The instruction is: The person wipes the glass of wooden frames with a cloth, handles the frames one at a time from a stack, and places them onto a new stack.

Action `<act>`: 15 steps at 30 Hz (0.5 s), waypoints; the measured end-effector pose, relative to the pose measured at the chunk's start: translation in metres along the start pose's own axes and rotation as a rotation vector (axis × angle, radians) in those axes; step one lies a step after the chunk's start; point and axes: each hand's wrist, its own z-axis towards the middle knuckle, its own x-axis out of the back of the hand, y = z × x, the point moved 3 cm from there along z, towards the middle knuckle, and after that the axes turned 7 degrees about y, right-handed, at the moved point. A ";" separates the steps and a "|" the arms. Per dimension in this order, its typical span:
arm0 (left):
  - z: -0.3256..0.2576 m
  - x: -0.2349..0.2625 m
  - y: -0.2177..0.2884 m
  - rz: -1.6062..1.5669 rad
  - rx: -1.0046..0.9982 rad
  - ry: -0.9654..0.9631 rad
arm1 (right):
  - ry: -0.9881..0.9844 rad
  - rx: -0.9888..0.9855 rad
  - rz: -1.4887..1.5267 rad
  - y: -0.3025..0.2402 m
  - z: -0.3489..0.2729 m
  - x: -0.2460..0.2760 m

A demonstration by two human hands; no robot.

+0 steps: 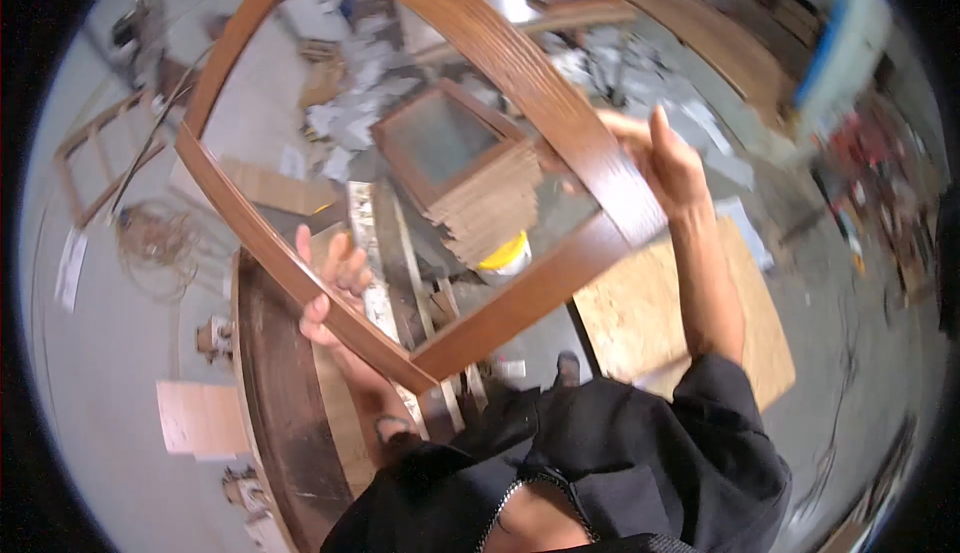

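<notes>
A large brown wooden frame [520, 83] is held tilted above the workshop floor; its lower left rail is clasped by the left hand [335, 298], fingers curled around it; its right rail is gripped by the right hand [665, 158]; a stack of square frames [470, 168] and a yellow container [507, 253] are seen through it below.
</notes>
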 end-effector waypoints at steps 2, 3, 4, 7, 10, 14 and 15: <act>0.019 -0.016 0.008 -0.029 0.060 -0.045 | 0.007 0.002 -0.029 -0.023 -0.013 -0.016; 0.027 -0.008 -0.011 -0.092 0.118 -0.082 | 0.039 0.001 -0.090 -0.031 -0.030 -0.012; 0.036 -0.012 -0.014 -0.118 0.159 -0.125 | 0.078 0.007 -0.143 -0.037 -0.044 -0.009; 0.044 -0.017 -0.048 -0.305 0.261 -0.186 | 0.196 0.033 -0.238 -0.048 -0.086 -0.020; 0.041 -0.019 -0.089 -0.367 0.374 -0.209 | 0.327 0.040 -0.293 -0.055 -0.141 -0.038; 0.032 -0.033 -0.132 -0.339 0.551 -0.250 | 0.665 0.020 -0.434 -0.054 -0.212 -0.040; 0.031 -0.040 -0.141 -0.296 0.594 -0.262 | 0.748 0.023 -0.441 -0.053 -0.230 -0.045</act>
